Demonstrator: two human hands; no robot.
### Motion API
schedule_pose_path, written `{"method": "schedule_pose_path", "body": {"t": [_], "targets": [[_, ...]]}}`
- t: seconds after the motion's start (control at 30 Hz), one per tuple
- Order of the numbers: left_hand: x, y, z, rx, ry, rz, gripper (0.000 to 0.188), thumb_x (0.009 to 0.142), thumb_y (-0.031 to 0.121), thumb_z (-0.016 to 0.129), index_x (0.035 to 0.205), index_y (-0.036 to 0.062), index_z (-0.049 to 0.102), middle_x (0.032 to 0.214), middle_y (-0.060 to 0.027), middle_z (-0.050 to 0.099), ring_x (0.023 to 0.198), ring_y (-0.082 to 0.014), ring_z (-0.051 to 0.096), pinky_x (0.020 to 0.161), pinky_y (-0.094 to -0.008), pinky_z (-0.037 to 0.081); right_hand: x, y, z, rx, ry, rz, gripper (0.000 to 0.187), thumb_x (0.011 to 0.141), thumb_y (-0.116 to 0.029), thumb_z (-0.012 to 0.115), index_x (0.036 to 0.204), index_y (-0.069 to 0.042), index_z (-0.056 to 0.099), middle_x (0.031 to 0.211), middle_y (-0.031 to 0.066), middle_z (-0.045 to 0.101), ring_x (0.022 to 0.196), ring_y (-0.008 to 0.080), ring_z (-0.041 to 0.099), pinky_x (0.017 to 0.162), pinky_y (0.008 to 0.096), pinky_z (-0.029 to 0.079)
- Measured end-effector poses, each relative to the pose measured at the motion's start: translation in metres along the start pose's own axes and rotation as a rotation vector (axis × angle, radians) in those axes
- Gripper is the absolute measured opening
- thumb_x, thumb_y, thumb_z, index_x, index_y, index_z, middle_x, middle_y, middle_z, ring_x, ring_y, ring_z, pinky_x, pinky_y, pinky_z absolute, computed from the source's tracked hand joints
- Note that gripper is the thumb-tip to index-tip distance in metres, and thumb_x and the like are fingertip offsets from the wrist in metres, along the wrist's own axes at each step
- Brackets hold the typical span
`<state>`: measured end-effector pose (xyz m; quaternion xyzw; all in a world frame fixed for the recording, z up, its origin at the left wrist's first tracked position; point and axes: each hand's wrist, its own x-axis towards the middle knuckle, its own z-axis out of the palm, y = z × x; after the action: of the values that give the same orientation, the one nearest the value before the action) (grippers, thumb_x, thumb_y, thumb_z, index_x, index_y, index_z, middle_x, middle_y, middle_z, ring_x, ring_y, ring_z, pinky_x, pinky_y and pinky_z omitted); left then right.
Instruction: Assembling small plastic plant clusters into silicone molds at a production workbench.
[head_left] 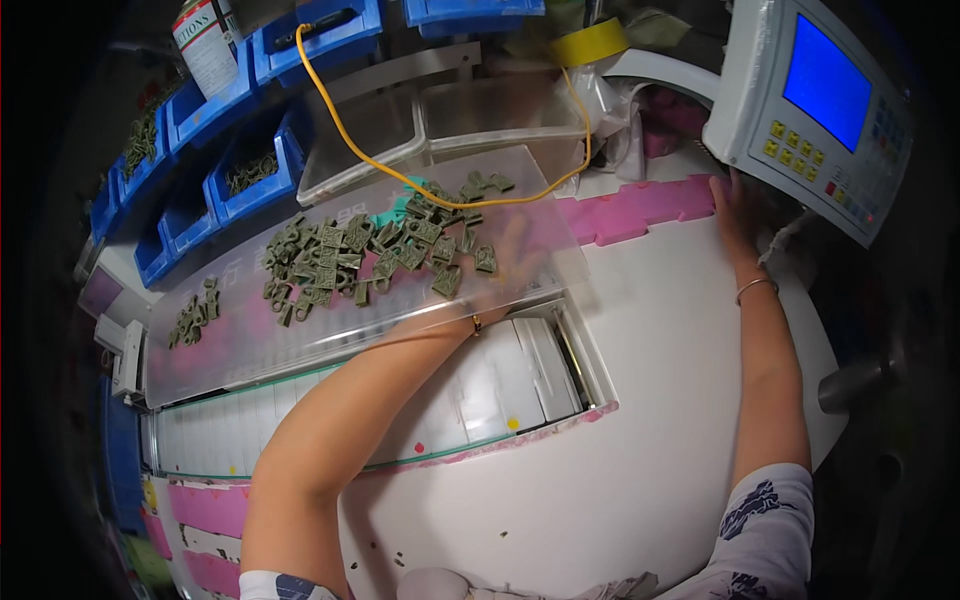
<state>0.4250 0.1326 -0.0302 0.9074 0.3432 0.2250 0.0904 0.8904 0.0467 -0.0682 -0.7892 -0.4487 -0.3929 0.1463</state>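
My left hand [512,262] reaches under a clear plastic shelf [540,215] and shows blurred through it; whether it holds anything is hidden. A heap of small green flat metal parts [370,255] lies on that shelf just left of the hand, with a smaller cluster [192,315] further left. My right hand [733,215] rests flat on the white machine bed [650,420], fingers spread, just below a grey control panel [810,110] with a blue screen. A bracelet sits on that wrist.
A yellow cable [345,130] loops across the shelf. Blue bins [250,175] with more green parts stand at the back left. Pink strips [640,208] line the bed. A white slotted tray [500,385] lies under my left forearm. A yellow tape roll [590,42] sits behind.
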Motion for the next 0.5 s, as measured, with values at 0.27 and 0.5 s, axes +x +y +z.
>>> {"method": "schedule_pose_path", "body": {"t": [0.27, 0.5], "targets": [[-0.003, 0.0, 0.0, 0.128, 0.179, 0.172, 0.059, 0.091, 0.04, 0.057, 0.138, 0.0056, 0.048, 0.134, -0.0269, 0.047, 0.125, -0.0431, 0.046, 0.107, -0.0524, 0.036, 0.023, 0.001, 0.017, 0.233, -0.183, -0.152, 0.027, 0.093, -0.022, 0.057, 0.118, -0.022, 0.066, 0.123, 0.0022, 0.062, 0.106, 0.0337, 0.059, 0.092, 0.0451, 0.049], [-0.002, 0.0, 0.003, 0.094, 0.113, 0.101, 0.059, 0.09, 0.04, 0.058, 0.138, 0.0066, 0.048, 0.132, -0.0274, 0.046, 0.126, -0.0428, 0.045, 0.106, -0.0531, 0.037, 0.03, 0.007, 0.042, 0.152, 0.049, 0.137, 0.028, 0.098, -0.029, 0.054, 0.119, -0.014, 0.066, 0.117, 0.009, 0.067, 0.107, 0.0358, 0.059, 0.092, 0.0458, 0.048]]}}
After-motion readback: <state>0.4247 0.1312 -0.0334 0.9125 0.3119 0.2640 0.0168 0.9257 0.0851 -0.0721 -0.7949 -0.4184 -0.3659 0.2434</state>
